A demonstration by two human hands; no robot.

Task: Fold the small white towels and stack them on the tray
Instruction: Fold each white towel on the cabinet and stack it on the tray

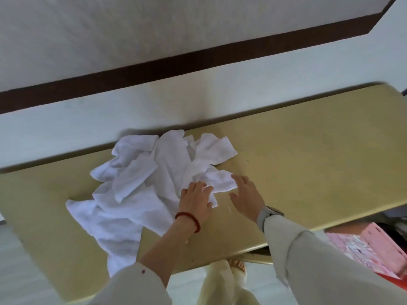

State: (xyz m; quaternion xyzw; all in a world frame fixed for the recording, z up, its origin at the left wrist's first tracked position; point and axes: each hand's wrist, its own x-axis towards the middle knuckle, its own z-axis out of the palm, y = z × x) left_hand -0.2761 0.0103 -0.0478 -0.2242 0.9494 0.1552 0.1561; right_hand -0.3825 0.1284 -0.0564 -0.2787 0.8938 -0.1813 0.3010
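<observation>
Pale wall w/ a dark brown band runs behind a long, yellowish-tan smooth-topped table (308, 150) that fills most of the view; light floor below, and a pink patterned box (372, 249) sits under the table's right end.

Progress: prob. right at the start. A loose heap of small white terry towels (132, 183) lies crumpled on the table's left-centre, overlapping each other at all angles. None looks folded, no neat stack anywhere. No tray in view, so nothing is stacked as far as can be seen; it may be out of shot. All the folding and all the stacking seem left to do.

Hands: both are at the heap's near-right edge, on one rumpled white towel at the pile's right side (220, 180).
- Left hand (196, 201), red bead bracelet (189, 220) at the wrist: lies palm-down on the cloth, fingers fairly straight and a bit spread; fingertips rest on the towel, no pinch visible.
- Right hand (246, 194), grey-strapped wristwatch (269, 213) above a pale sleeve: fingers extended and apart, tips touching or just at the towel's right edge, palm mostly over bare table. Contact not certain; frame is slightly blurred.

So the towel lies under the left fingers and just ahead of/left of the right fingertips, between the two hands. Judging from this, the step in hand is singling out that one towel from the heap to spread it flat.
</observation>
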